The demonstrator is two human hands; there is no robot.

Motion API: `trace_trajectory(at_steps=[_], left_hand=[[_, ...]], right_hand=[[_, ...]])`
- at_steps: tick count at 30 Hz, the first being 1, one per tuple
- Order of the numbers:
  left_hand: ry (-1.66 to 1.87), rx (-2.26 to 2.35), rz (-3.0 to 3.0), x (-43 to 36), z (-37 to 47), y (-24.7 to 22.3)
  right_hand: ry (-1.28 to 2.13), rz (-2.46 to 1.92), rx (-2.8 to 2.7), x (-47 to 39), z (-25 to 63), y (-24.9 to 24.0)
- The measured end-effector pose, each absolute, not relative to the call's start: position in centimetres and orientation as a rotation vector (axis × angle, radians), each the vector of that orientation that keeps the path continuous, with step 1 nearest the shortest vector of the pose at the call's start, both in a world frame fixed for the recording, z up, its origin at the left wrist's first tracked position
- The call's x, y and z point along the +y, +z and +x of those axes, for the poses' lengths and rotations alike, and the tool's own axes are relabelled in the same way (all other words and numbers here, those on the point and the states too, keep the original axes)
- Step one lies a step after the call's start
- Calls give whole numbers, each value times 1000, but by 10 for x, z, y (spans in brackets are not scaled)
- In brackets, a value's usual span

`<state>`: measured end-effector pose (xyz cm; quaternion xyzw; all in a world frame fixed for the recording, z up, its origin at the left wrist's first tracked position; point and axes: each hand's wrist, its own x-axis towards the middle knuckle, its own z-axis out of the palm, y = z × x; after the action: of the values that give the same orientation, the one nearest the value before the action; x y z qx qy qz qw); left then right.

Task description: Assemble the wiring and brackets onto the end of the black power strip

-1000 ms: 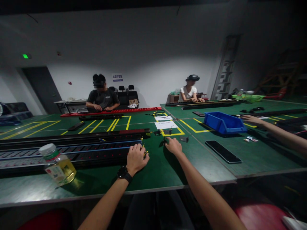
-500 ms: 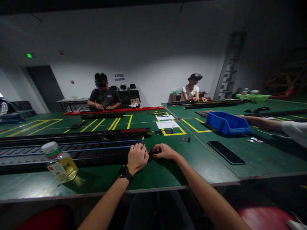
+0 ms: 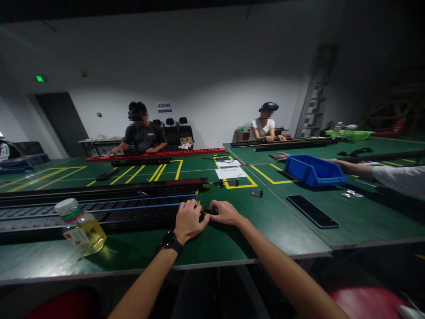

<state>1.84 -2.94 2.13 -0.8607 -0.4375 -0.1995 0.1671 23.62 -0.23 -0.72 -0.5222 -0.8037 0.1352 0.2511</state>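
My left hand (image 3: 189, 219), with a black watch on its wrist, is closed at the right end of a long black rail assembly (image 3: 133, 215) with blue strips. Its fingers curl over that end, and what they grip is hidden. Just to the right, my right hand (image 3: 226, 213) pinches a small black part (image 3: 210, 211) against the rail end, its fingertips close to my left thumb. Yellow wires show above my left fingers. Behind lies another black rail (image 3: 166, 185). A small dark bracket (image 3: 256, 192) rests on the green table (image 3: 282, 237).
A bottle of yellow liquid (image 3: 81, 228) stands at the left front. To the right are a phone (image 3: 312, 211) and a blue bin (image 3: 314, 170), with another person's arm (image 3: 358, 169) behind the bin. Two people work across the table by a red rail (image 3: 195, 151).
My right hand has moved slightly left, so its fingertips are nearer my left thumb. Across the table, the person at left has reached an arm outward, and the arm at right has shifted left.
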Motion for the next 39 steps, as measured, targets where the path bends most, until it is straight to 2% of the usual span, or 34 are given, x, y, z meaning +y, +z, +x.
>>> trace_trajectory(at_steps=[14,39], left_hand=[[-523,-1253,-2419,-24,19,16],[-540,-1274,-2351,-26,23,15]], right_hand=[[524,-1316,-2185,6,241,-12],[357,-1467,-2107,-1,234,-6]])
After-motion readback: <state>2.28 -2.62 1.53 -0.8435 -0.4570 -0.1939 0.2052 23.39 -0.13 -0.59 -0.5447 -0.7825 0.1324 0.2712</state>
